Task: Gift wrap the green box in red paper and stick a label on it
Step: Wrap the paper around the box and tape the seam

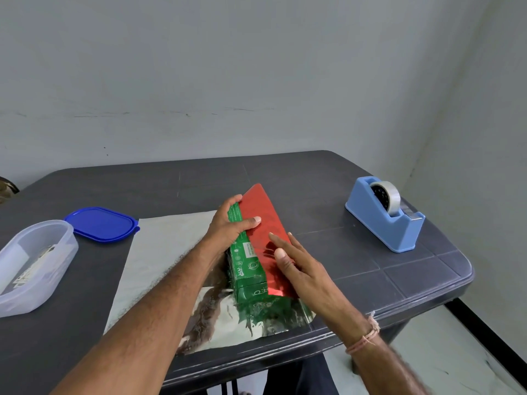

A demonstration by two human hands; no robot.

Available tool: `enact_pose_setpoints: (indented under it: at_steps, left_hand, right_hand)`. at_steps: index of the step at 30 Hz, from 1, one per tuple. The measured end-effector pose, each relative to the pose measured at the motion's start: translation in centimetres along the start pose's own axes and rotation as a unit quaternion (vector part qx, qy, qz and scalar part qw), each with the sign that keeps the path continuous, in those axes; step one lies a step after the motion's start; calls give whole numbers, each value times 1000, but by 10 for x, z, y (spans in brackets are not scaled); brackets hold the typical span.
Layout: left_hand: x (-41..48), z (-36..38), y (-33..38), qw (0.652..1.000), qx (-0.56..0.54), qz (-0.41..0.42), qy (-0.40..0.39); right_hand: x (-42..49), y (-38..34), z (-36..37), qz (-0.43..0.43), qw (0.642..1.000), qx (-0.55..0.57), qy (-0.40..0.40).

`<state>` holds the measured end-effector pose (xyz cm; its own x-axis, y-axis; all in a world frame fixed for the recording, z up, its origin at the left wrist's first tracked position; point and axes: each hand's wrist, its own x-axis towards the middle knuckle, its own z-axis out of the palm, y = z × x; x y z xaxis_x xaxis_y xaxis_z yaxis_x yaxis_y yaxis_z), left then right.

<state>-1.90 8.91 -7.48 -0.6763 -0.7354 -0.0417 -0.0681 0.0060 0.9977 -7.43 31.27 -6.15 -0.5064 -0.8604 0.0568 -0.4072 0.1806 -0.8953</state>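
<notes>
Head view: a dark grey plastic table [313,178] stands in the corner of a pale-walled room. At its right side, well apart from the work, sits a light blue tape dispenser [385,226] holding a roll of clear tape [390,193]. At the left lie a dark blue oval plastic lid [101,223] and, nearer, a translucent plastic tub [61,252] with white slips inside, too blurred to read. Nothing lies between the hands and the dispenser.

The sheet of wrapping paper [165,252] is spread silver side up across the middle of the table, and the green box [246,266], printed with white text, lies on its right part. The sheet's right edge is folded up over the box, showing a shiny red face that covers the right half of the top.

The left hand [235,222] grips the far end of the box, fingers curled over it and thumb pinning the red edge. The right hand [299,266], with a pink thread band [365,336] at the wrist, lies flat with straight fingers on the red flap.
</notes>
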Motion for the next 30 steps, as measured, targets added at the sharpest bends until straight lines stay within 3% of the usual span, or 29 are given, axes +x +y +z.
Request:
enact_pose_setpoints:
  at_steps: [7, 11, 15, 17, 20, 22, 30]
  left_hand:
    - [-2, 0, 7, 989, 141, 30, 32]
    - [-13, 7, 17, 931, 314, 129, 132]
    - [-25, 12, 22, 896, 381, 173, 149]
    - [-27, 6, 20, 908, 377, 155, 102]
    - [-32, -6, 21, 962, 267, 39, -50]
    - [-38, -9, 23, 967, 216, -13, -132]
    - [-42, -13, 30, 955, 214, -47, -198]
  right_hand:
    - [0, 12, 6, 14, 994, 108, 11]
    - [1, 14, 4, 19, 991, 133, 11]
    - [3, 15, 4, 14, 991, 131, 14]
    - [3, 15, 4, 12, 990, 137, 11]
    - [3, 18, 5, 16, 986, 167, 4]
    - [3, 19, 5, 21, 983, 183, 1]
    - [0, 15, 6, 26, 985, 169, 16]
